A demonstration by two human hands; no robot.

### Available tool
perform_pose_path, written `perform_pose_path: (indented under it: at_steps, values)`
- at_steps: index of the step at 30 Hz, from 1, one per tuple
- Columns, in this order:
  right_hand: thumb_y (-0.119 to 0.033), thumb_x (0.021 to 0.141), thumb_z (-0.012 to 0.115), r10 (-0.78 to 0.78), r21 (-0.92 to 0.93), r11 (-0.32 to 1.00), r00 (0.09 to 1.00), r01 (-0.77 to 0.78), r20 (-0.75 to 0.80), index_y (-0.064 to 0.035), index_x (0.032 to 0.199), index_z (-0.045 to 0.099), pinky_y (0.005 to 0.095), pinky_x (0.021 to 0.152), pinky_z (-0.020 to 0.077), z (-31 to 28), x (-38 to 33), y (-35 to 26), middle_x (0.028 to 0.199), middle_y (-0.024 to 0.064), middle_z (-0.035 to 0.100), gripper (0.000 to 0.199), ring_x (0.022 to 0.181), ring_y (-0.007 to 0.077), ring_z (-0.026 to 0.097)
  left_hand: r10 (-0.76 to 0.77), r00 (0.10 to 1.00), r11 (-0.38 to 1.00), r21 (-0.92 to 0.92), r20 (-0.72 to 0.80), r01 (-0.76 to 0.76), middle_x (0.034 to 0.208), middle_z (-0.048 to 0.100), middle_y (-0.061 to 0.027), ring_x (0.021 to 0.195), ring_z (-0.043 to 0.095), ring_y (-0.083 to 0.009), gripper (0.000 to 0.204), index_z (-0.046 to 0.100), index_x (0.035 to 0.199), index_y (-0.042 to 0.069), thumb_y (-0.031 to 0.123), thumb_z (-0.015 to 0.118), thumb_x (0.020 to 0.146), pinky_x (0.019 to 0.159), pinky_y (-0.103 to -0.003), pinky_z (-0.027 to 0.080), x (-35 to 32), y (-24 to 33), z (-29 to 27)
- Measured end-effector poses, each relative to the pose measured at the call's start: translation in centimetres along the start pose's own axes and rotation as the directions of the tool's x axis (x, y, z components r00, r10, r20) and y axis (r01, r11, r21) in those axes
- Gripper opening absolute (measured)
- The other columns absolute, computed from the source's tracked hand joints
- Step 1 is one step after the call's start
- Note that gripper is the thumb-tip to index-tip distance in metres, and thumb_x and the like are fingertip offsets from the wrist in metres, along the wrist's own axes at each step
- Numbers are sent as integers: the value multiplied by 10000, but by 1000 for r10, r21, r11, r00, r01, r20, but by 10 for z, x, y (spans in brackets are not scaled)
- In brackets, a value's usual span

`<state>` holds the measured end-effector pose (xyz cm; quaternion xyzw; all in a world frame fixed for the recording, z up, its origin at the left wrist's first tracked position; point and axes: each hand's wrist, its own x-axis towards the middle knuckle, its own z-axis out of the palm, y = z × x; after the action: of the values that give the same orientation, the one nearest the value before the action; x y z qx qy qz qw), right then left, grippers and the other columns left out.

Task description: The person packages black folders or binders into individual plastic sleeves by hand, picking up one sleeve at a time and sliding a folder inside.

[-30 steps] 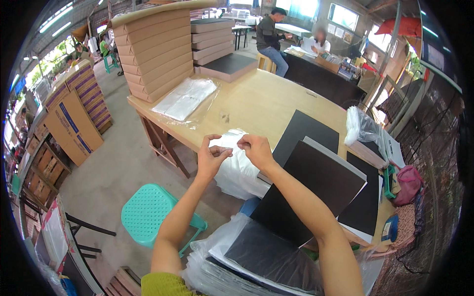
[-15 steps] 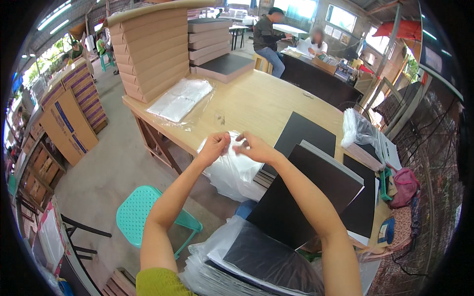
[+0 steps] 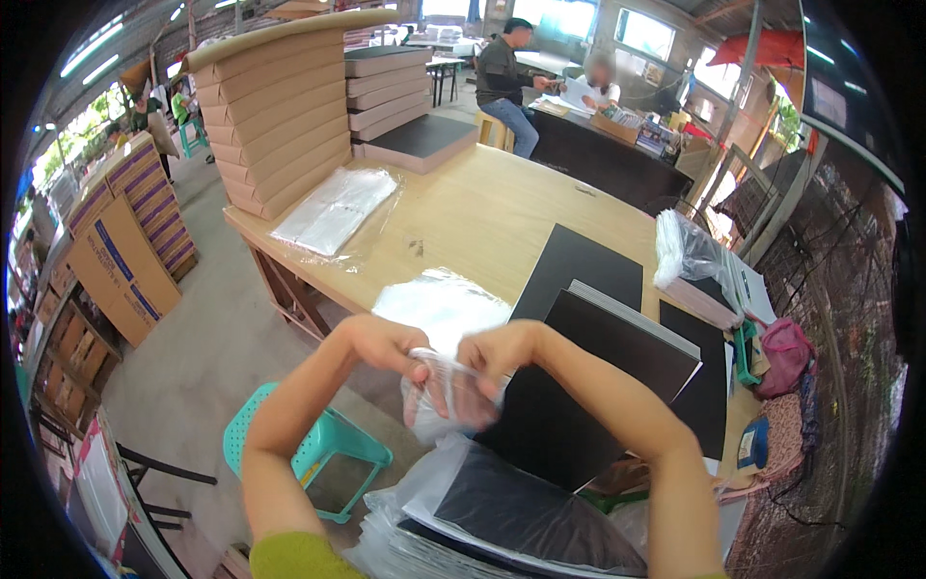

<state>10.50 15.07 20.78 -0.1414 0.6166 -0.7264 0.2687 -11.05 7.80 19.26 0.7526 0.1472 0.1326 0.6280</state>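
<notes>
Both the left hand (image 3: 386,349) and the right hand (image 3: 502,359) pinched the clear plastic bag (image 3: 446,381) with closed fingers; pulling too hard could probably tear its thin film.

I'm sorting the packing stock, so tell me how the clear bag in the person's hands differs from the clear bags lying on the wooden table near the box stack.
The clear bag in the hands is crumpled and lifted, pinched by the left hand and the right hand. The flat bags on the table lie smooth, untouched, beside the stack of tan boxes. The held one is a single bag; the others appear to form a pile. Both are thin transparent plastic.
</notes>
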Motion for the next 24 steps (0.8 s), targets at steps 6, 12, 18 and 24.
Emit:
perform_pose_path:
  at_steps: [6,12,18,24]
  values:
    - [-307,835,663,-552,-329,758,822,564,137,-104,896,718,492,937,363,111,-72,-33,927,101,684,219,974,235,607,530,738,818,21,-418,-575,898,644,-86,844,587,-206,341,668,916,25,359,646,849,758,-340,462,0,-27,36]
    - [-353,807,673,-550,-86,818,732,568,-402,-47,766,702,485,859,422,160,-151,43,766,114,671,310,782,257,636,393,856,717,-470,-338,-515,933,627,-76,888,571,-170,432,620,1081,17,390,642,864,823,-353,458,63,-37,78]
    - [-375,783,697,-469,-158,868,672,471,-573,0,789,696,408,731,468,212,-178,98,714,112,653,375,696,262,626,92,974,986,-158,206,-60,707,608,-38,658,572,-168,473,499,1233,22,369,568,920,685,-340,463,85,-35,94]
    - [-379,752,718,-520,-242,780,381,578,-765,32,796,694,363,609,467,252,-158,116,675,121,630,414,655,271,620,527,692,44,-797,-493,-602,576,491,-4,487,436,-79,279,582,874,57,335,588,905,476,-223,325,107,20,107]
